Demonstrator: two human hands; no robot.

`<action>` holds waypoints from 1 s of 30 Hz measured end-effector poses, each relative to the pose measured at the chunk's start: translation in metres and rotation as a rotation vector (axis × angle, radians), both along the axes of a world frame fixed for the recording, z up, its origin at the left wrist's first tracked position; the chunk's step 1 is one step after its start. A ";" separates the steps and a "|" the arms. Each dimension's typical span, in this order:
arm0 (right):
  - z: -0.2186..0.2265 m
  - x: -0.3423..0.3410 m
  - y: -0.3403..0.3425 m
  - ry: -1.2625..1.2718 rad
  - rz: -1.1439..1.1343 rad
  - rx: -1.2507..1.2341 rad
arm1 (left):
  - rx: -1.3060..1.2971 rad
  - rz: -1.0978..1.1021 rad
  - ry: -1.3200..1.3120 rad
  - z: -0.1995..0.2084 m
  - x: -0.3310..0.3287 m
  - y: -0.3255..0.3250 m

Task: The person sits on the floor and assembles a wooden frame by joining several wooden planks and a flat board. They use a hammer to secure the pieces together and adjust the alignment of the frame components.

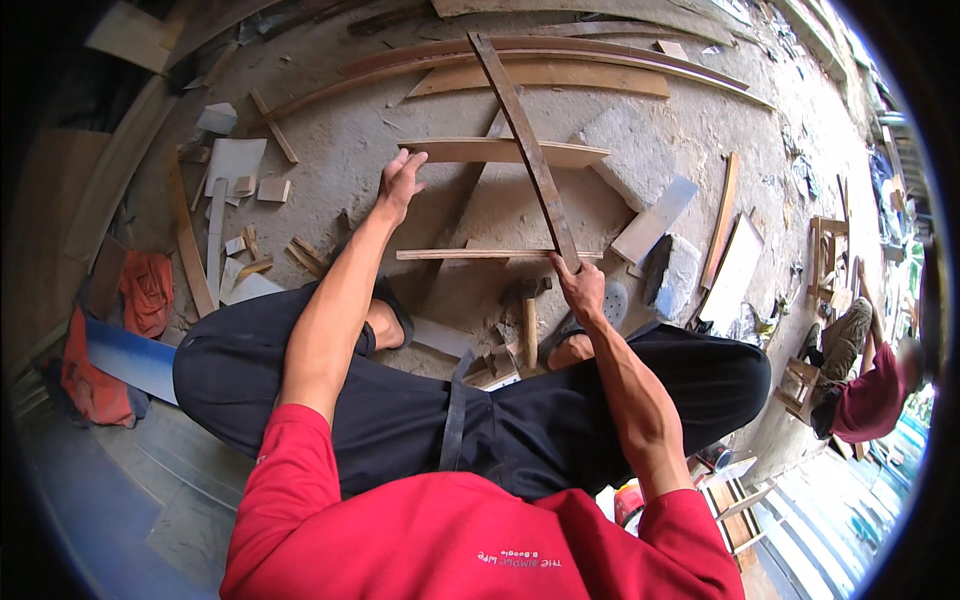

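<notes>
A long dark wooden strip (525, 150) slants from far left to near right, crossing above a far board (460, 151) and a near board (470, 254). The right hand (580, 290) is closed round the strip's near end; the left hand (402, 185) has its fingers curled at the left end of the far board, though whether they pinch it firmly cannot be told. The strip, gripped at one end only, could swing out of line if the right wrist turns, and its far part could knock the far board askew. Both boards appear narrow and could tip or slide if pushed from one side, the littered floor (330, 100) giving uneven support. Near the right foot, a hammer (530, 325) crowds the space just on the near side of the near board, where a shifting foot might catch it. To the right, a pale board (655, 220) and a rough block (673, 275) limit sideways room; on the far side, long planks (540, 80) restrict the strip's sweep. Wood offcuts (274, 190) litter the left, beside an orange cloth item (147, 290); well apart at far right sits another person (868, 395)
</notes>
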State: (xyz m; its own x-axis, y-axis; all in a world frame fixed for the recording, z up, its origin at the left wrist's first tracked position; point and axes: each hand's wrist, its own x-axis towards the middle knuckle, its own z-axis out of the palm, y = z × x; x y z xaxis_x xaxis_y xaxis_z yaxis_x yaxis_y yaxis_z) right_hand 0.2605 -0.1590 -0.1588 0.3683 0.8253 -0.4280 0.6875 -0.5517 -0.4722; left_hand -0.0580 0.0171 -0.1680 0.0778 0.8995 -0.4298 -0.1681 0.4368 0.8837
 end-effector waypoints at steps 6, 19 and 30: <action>-0.004 0.001 0.009 -0.033 0.005 0.024 | -0.073 -0.071 -0.044 -0.001 -0.003 0.003; -0.018 -0.010 0.035 -0.056 -0.008 0.084 | -0.213 -0.148 -0.063 0.014 -0.010 0.019; -0.021 0.001 0.027 -0.052 0.060 -0.062 | -0.265 -0.186 0.232 -0.014 -0.013 -0.016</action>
